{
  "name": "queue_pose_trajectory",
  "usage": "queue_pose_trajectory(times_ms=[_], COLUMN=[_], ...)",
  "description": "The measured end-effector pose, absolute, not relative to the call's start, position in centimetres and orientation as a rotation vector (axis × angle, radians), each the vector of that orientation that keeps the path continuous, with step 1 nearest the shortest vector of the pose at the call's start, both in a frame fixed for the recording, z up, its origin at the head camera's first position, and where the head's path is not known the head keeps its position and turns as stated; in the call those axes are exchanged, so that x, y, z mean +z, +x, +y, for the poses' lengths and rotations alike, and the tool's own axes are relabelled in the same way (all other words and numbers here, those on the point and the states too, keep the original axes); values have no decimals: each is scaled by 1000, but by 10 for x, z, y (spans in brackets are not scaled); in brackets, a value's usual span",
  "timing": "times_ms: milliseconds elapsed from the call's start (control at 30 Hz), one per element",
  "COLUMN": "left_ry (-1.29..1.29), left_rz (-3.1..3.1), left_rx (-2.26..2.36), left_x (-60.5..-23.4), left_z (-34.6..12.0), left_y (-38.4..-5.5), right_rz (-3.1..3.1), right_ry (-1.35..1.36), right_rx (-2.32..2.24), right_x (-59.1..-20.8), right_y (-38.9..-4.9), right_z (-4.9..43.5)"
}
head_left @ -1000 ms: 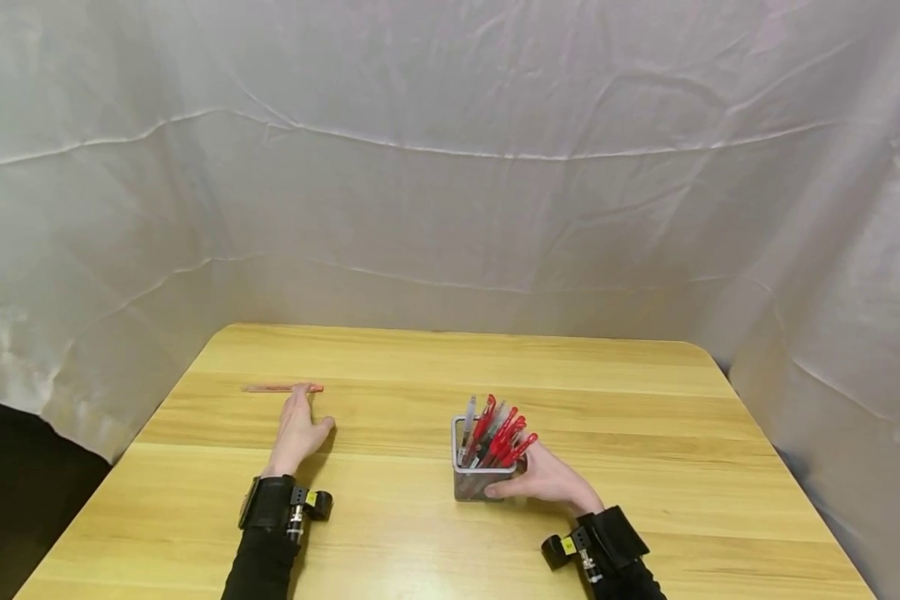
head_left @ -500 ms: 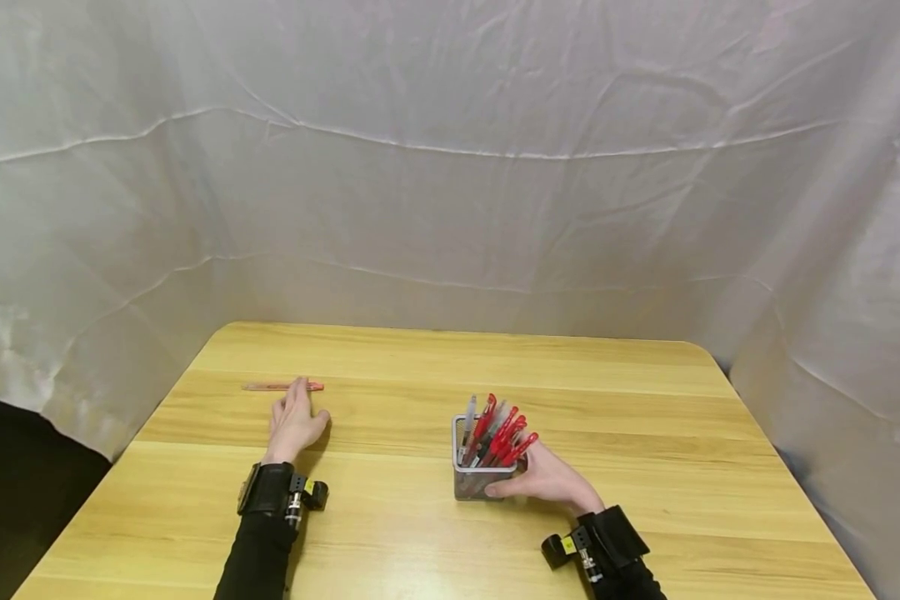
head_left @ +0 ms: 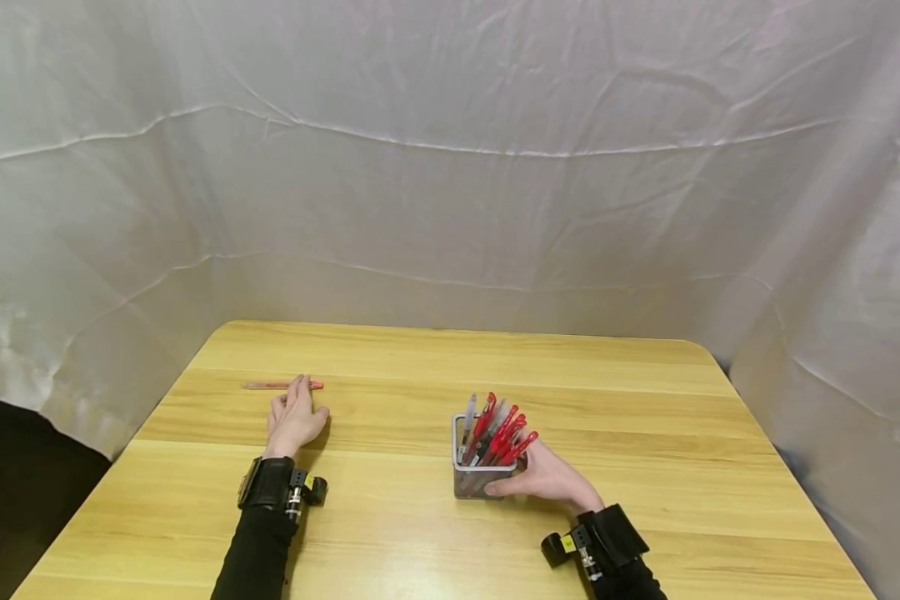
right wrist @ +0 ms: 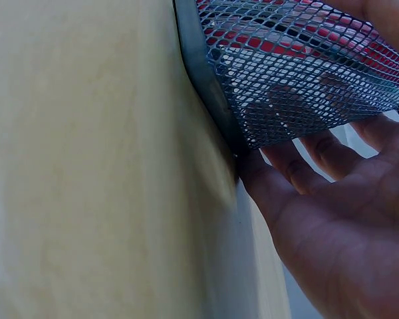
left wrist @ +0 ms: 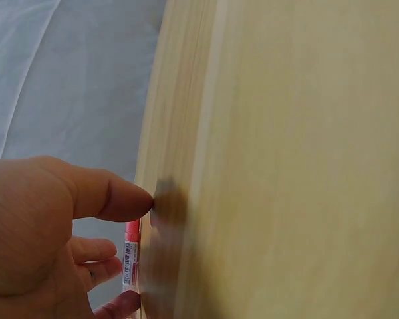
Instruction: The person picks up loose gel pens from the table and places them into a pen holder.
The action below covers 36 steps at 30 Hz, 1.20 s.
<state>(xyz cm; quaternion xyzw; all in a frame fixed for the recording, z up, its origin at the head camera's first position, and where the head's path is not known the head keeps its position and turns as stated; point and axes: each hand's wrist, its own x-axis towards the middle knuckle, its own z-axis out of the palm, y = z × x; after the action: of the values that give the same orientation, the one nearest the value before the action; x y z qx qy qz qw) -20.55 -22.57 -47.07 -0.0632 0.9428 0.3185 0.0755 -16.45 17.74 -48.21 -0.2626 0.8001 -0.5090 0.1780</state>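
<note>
A red pen (head_left: 270, 385) lies crosswise on the table at the far left, and my left hand (head_left: 294, 423) reaches over it with the fingertips right at its red end. The left thumb stands apart from the fingers, near the table top; in the left wrist view the pen's barcode label (left wrist: 128, 262) shows beyond the fingers. My right hand (head_left: 547, 477) grips a mesh pen holder (head_left: 474, 483), thumb on the near side and fingers spread along the far side. Several red-capped and clear pens (head_left: 504, 435) stand in the holder, most leaning right.
The wooden table (head_left: 390, 400) has rounded far corners. Pale cloth (head_left: 450, 200) hangs behind it and along both sides. Each wrist wears a black strap with a small camera (head_left: 313, 490).
My left hand has drawn back slightly toward the left, with its other fingers now showing beside the foremost ones. The pen, the holder and my right hand have stayed in place.
</note>
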Motion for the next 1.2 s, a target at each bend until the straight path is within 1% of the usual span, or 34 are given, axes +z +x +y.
queue_pose_trajectory(times_ms=[867,1200], left_ry=[-171,-169], left_rz=[2821,2968], left_rx=[945,954], left_x=[-467,-466], left_z=[-223,-216], left_y=[-203,-195], right_rz=[2240,2248], right_ry=[-727,-724], right_rx=[-1457,-1451], right_x=[-481,-482], right_y=[-164,-164], right_z=[177,178])
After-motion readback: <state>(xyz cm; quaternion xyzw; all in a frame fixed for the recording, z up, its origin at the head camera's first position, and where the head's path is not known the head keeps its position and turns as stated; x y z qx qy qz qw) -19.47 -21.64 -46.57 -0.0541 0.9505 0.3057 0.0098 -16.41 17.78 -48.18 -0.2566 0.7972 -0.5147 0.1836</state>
